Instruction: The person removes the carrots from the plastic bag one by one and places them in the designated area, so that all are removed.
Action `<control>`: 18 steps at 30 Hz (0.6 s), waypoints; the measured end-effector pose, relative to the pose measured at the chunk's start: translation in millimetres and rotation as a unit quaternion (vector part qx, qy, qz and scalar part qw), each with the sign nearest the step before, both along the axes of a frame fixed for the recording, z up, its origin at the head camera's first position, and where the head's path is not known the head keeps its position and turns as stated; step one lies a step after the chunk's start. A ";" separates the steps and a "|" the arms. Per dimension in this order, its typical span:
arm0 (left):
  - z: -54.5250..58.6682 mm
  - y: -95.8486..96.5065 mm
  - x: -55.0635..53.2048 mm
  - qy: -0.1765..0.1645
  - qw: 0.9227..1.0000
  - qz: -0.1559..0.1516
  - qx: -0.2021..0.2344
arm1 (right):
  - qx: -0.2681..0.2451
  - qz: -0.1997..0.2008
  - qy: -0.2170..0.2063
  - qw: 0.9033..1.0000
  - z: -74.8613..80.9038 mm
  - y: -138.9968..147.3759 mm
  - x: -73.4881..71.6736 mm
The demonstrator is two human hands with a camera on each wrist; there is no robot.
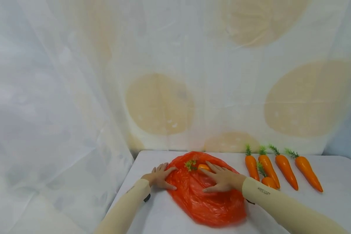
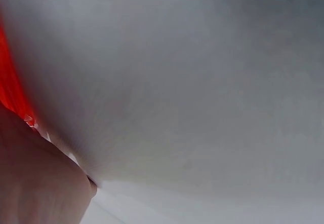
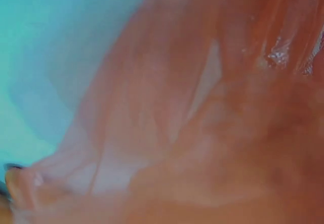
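A crumpled red plastic bag (image 1: pixel 204 208) lies on the white table in front of me. At its mouth, the orange top of a carrot (image 1: pixel 203 167) and some green leaves (image 1: pixel 190 165) show; the rest is hidden by the bag. My left hand (image 1: pixel 161 177) rests on the bag's left edge, fingers spread. With fingers extended, my right hand (image 1: pixel 223 179) lies across the bag's right side, fingertips right beside the carrot top. In the left wrist view, the red bag (image 2: pixel 12 89) shows just past the hand (image 2: pixel 38 173). The right wrist view is blurred by reddish plastic (image 3: pixel 142 82).
To the right of the bag, several carrots (image 1: pixel 286 170) with green tops lie side by side, a shorter-looking one (image 1: pixel 269 182) partly behind my right forearm. A white curtain (image 1: pixel 222 81) with tan circles hangs behind the white table (image 1: pixel 336 191) and along its left side.
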State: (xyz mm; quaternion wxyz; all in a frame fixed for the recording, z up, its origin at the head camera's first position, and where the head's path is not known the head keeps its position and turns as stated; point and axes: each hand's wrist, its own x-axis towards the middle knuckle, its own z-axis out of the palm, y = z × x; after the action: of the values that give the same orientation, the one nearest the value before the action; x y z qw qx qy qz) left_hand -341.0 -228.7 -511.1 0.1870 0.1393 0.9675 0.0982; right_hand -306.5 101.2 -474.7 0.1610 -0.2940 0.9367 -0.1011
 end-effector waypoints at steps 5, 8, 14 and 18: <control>-2.5 -1.3 -2.5 0.002 1.000 -0.002 0.005 | -0.016 0.002 -0.008 1.000 -1.1 1.4 -1.9; 1.0 -2.2 -2.1 -0.002 1.000 -0.006 0.006 | -0.035 0.007 -0.013 0.999 -3.1 0.6 -3.5; -4.8 -4.4 -6.7 0.000 1.000 0.001 0.008 | -0.121 -0.008 -0.067 0.990 0.1 -3.9 0.3; -8.0 -3.9 -7.5 0.001 1.000 -0.003 0.005 | -0.168 -0.025 -0.111 0.979 2.0 -5.1 5.0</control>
State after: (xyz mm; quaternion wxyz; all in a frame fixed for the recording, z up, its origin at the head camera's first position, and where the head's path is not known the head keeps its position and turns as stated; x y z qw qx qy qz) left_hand -348.5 -232.6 -519.2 0.1854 0.1436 0.9667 0.1023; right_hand -301.4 96.2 -472.7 0.2100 -0.2801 0.8897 -0.2931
